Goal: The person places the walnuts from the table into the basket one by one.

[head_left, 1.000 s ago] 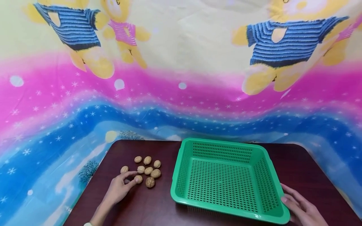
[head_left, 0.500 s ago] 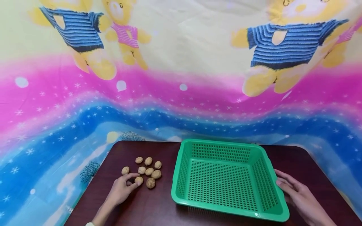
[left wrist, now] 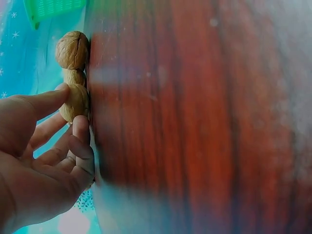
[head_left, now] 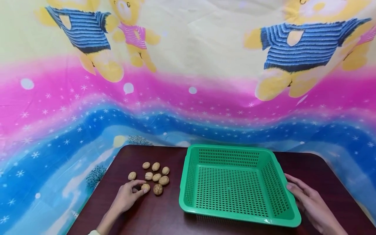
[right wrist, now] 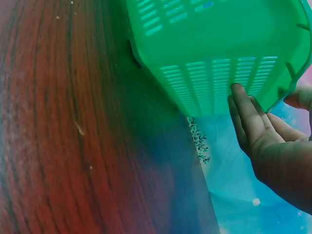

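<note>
In the head view my left hand (head_left: 124, 198) reaches over the table's left part and pinches a walnut (head_left: 145, 187) between thumb and fingers. Up close in the left wrist view, the thumb presses on that walnut (left wrist: 75, 103), with another walnut (left wrist: 72, 50) beyond it. Several more tan walnuts (head_left: 156, 177) lie loosely grouped around the hand, one darker walnut (head_left: 158, 189) just right of it. My right hand (head_left: 311, 200) holds the right side of a large green plastic basket (head_left: 183, 192). Its thumb is at the rim, and its fingers lie along the slotted outer wall (right wrist: 200, 87).
The dark reddish-brown table (head_left: 164, 215) has rounded far corners. Behind it hangs a colourful cloth (head_left: 176, 101) printed with bears and snowflakes. No walnuts show inside the basket, which stands at the table's centre right.
My right hand has slid farther back along the basket's right side. The basket has turned slightly. My left hand stays at the same walnut, and the head view has shifted a little.
</note>
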### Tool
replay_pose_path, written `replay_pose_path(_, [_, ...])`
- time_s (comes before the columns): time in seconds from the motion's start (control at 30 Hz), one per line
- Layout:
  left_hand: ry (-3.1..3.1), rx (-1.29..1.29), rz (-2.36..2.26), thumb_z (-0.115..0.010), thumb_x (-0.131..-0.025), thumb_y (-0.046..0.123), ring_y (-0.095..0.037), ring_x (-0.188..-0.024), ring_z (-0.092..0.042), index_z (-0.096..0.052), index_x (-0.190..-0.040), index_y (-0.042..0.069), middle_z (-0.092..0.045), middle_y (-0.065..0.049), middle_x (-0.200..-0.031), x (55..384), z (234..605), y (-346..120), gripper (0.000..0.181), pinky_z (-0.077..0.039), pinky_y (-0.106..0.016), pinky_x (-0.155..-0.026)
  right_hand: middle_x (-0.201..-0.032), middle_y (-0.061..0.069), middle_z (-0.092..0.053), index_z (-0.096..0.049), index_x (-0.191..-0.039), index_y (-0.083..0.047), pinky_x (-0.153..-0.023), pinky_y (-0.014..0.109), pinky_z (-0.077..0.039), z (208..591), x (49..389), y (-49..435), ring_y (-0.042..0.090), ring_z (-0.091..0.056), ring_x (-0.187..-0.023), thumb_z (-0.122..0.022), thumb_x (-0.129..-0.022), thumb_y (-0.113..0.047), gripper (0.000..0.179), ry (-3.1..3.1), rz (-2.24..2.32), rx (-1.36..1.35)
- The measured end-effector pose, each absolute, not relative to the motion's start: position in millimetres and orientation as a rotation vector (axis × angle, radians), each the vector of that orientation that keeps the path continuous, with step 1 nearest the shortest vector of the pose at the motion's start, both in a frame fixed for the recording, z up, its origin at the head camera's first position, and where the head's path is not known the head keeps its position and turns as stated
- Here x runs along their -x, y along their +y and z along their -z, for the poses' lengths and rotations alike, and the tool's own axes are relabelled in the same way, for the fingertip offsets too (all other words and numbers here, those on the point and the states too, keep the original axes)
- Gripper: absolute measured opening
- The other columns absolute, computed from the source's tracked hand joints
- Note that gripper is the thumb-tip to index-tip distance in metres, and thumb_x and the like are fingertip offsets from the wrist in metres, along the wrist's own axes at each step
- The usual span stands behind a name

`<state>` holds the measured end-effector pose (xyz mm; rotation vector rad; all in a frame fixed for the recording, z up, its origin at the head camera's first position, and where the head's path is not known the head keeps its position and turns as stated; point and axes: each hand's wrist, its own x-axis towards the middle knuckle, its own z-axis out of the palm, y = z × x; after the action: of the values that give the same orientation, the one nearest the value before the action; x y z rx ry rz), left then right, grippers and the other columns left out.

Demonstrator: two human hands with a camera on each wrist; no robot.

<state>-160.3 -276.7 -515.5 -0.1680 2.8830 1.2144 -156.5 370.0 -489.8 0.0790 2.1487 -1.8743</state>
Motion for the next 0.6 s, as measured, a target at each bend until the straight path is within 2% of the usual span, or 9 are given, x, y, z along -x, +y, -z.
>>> replay_pose_path(0.23, [2.891,0.159,-1.22,-0.081,-0.097,0.024,-0.011,-0.053,-0.052,-0.078,-0.128,0.013,-0.066,-0.004,-0.066,160,510,-276,0.033,-0.04,-0.025,-0.052,-0.123,-0.029,-0.071,-0.015,-0.174,-0.016,-0.087,0.041,-0.064,494,156,370,0.008,-0.077,-0.11,-0.045,-0.118,-0.035,0.066,2.138,1.906,-0.063])
replay_pose_path(0.43, [2.918,0.106,-1.245,-0.081,-0.098,0.029,-0.01,-0.049,-0.044,-0.078,-0.129,0.014,-0.058,-0.004,-0.059,161,495,-273,0.035,-0.036,-0.025,-0.051,-0.124,-0.027,-0.072,-0.017,-0.174,-0.02,-0.087,0.043,-0.064,492,157,372,0.01,-0.078,-0.11,-0.045,-0.118,-0.033,0.064,2.111,1.921,-0.047])
replay_pose_path(0.6, [2.984,0.026,-1.223,-0.08,-0.098,0.033,-0.008,-0.055,-0.046,-0.078,-0.129,0.017,-0.058,0.0,-0.071,165,483,-265,0.035,-0.038,-0.025,-0.057,-0.125,-0.026,-0.072,-0.02,-0.173,-0.024,-0.088,0.044,-0.064,491,159,374,0.012,-0.078,-0.111,-0.045,-0.118,-0.033,0.061,2.086,1.916,-0.035])
